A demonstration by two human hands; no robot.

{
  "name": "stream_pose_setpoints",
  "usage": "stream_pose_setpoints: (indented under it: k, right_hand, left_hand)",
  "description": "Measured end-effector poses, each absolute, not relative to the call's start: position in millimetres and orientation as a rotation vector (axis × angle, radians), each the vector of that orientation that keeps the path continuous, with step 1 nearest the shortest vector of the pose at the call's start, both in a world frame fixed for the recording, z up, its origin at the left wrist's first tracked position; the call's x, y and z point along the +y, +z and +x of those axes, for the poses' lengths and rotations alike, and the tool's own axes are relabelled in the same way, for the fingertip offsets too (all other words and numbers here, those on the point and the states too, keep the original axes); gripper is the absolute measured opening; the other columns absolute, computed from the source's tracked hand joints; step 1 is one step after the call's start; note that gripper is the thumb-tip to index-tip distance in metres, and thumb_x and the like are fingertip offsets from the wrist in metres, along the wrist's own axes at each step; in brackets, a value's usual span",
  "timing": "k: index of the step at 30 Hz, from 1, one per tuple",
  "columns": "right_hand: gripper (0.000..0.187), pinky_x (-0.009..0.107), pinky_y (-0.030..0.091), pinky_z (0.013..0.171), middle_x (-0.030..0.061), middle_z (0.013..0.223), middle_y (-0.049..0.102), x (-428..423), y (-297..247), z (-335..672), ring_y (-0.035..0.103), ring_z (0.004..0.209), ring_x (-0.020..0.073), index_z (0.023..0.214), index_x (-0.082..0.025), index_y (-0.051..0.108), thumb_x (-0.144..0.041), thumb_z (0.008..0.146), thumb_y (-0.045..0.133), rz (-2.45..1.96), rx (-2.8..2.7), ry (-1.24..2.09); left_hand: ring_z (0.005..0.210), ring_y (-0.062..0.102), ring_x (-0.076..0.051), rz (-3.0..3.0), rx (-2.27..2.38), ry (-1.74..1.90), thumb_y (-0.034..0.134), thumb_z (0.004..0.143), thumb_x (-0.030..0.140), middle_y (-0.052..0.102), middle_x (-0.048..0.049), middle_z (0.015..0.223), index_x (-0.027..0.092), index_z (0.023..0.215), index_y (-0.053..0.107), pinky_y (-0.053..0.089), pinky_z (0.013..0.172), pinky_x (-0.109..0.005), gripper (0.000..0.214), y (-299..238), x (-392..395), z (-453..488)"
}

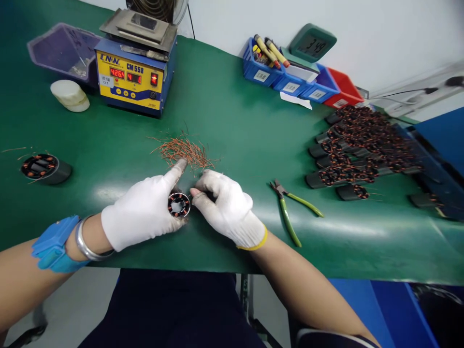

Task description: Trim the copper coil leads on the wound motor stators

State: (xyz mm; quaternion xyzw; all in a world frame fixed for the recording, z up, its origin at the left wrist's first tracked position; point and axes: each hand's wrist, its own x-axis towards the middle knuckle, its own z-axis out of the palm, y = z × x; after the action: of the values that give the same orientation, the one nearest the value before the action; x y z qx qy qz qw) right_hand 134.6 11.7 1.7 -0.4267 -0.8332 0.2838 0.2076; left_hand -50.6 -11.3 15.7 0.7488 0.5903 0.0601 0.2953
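My left hand [145,210], in a white glove, is closed round a small black stator with copper windings [179,204], its forefinger stretched forward. My right hand [226,205], also gloved, pinches at the stator's right edge; what its fingertips hold is too small to make out. Just beyond both hands lies a heap of cut copper wire ends [184,150] on the green mat [235,125].
Green-handled cutters [290,212] lie right of my right hand. Several wound stators [355,154] are piled at the right. One stator [45,168] stands at the left. A yellow-and-blue solder pot [134,72], white tape roll [70,95] and blue and red bins [290,72] line the back.
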Motion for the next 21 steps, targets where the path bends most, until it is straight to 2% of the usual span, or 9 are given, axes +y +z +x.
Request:
stream_pose_setpoints:
  k: [5, 8, 10, 12, 13, 15, 17, 18, 21]
  right_hand:
    - [0.017, 0.029, 0.034, 0.062, 0.0021, 0.076, 0.057, 2, 4, 145, 0.053, 0.073, 0.0161, 0.067, -0.020, 0.052, -0.024, 0.083, 0.052, -1.380, -2.377, 0.692]
    - [0.015, 0.028, 0.030, 0.055, 0.0005, 0.072, 0.059, 2, 7, 153, 0.052, 0.065, 0.0147, 0.068, -0.021, 0.054, -0.026, 0.083, 0.054, -1.473, -2.451, 0.707]
    - [0.016, 0.029, 0.032, 0.055, 0.0013, 0.071, 0.060, 4, 11, 161, 0.053, 0.065, 0.0159, 0.070, -0.021, 0.057, -0.028, 0.084, 0.054, -1.537, -2.453, 0.595]
    - [0.016, 0.031, 0.040, 0.061, 0.0053, 0.085, 0.065, 3, 18, 167, 0.057, 0.072, 0.0183, 0.084, -0.021, 0.063, -0.034, 0.086, 0.056, -1.485, -2.342, 0.467]
    - [0.024, 0.032, 0.044, 0.065, 0.0085, 0.098, 0.066, 1, 21, 169, 0.059, 0.076, 0.0193, 0.096, -0.019, 0.064, -0.040, 0.085, 0.058, -1.389, -2.288, 0.467]
    - [0.063, 0.034, 0.049, 0.069, 0.0146, 0.130, 0.056, -6, 23, 166, 0.061, 0.080, 0.0201, 0.128, -0.017, 0.053, -0.053, 0.077, 0.067, -1.149, -2.269, 0.601]
    - [0.089, 0.034, 0.051, 0.067, 0.0166, 0.140, 0.050, -12, 17, 156, 0.063, 0.079, 0.0201, 0.143, -0.016, 0.038, -0.060, 0.072, 0.070, -1.041, -2.355, 0.736]
    - [0.087, 0.034, 0.050, 0.066, 0.0158, 0.137, 0.054, -15, 13, 150, 0.064, 0.078, 0.0204, 0.144, -0.017, 0.038, -0.059, 0.075, 0.068, -1.086, -2.404, 0.759]
    - [0.048, 0.032, 0.047, 0.063, 0.0094, 0.113, 0.070, -14, -2, 137, 0.067, 0.081, 0.0226, 0.131, -0.020, 0.055, -0.047, 0.091, 0.053, -1.329, -2.500, 0.749]
  left_hand:
    - [0.083, 0.066, -0.024, 1.991, 1.552, 0.183, 0.060, 0.075, 0.044, 0.069, -0.0063, 0.097, 0.018, 0.154, 0.009, 0.048, 0.068, -0.031, 0.098, 15, -11, -51]
    - [0.085, 0.066, -0.025, 2.009, 1.563, 0.152, 0.059, 0.075, 0.045, 0.068, -0.0076, 0.100, 0.019, 0.154, 0.010, 0.048, 0.069, -0.032, 0.096, 15, -10, -53]
    - [0.086, 0.066, -0.026, 2.024, 1.598, 0.111, 0.059, 0.074, 0.047, 0.067, -0.0073, 0.099, 0.021, 0.154, 0.013, 0.048, 0.069, -0.032, 0.096, 18, -9, -54]
    - [0.085, 0.066, -0.026, 2.025, 1.618, 0.049, 0.060, 0.072, 0.046, 0.068, -0.0066, 0.097, 0.021, 0.153, 0.014, 0.048, 0.068, -0.031, 0.097, 21, -7, -56]
    - [0.084, 0.067, -0.027, 2.032, 1.618, 0.015, 0.061, 0.072, 0.045, 0.068, -0.0070, 0.096, 0.021, 0.154, 0.014, 0.048, 0.067, -0.031, 0.097, 22, -6, -57]
    - [0.087, 0.067, -0.028, 2.067, 1.604, -0.035, 0.060, 0.072, 0.042, 0.068, -0.0091, 0.100, 0.020, 0.154, 0.012, 0.048, 0.068, -0.031, 0.097, 23, -5, -59]
    - [0.092, 0.067, -0.029, 2.113, 1.590, -0.040, 0.059, 0.074, 0.041, 0.067, -0.0115, 0.106, 0.019, 0.154, 0.012, 0.048, 0.071, -0.032, 0.095, 23, -5, -61]
    - [0.093, 0.066, -0.030, 2.128, 1.579, -0.032, 0.059, 0.075, 0.042, 0.067, -0.0122, 0.109, 0.019, 0.154, 0.012, 0.048, 0.072, -0.032, 0.094, 22, -5, -61]
    - [0.096, 0.066, -0.030, 2.151, 1.550, -0.024, 0.060, 0.076, 0.045, 0.066, -0.0125, 0.111, 0.018, 0.154, 0.013, 0.049, 0.074, -0.033, 0.095, 20, -5, -62]
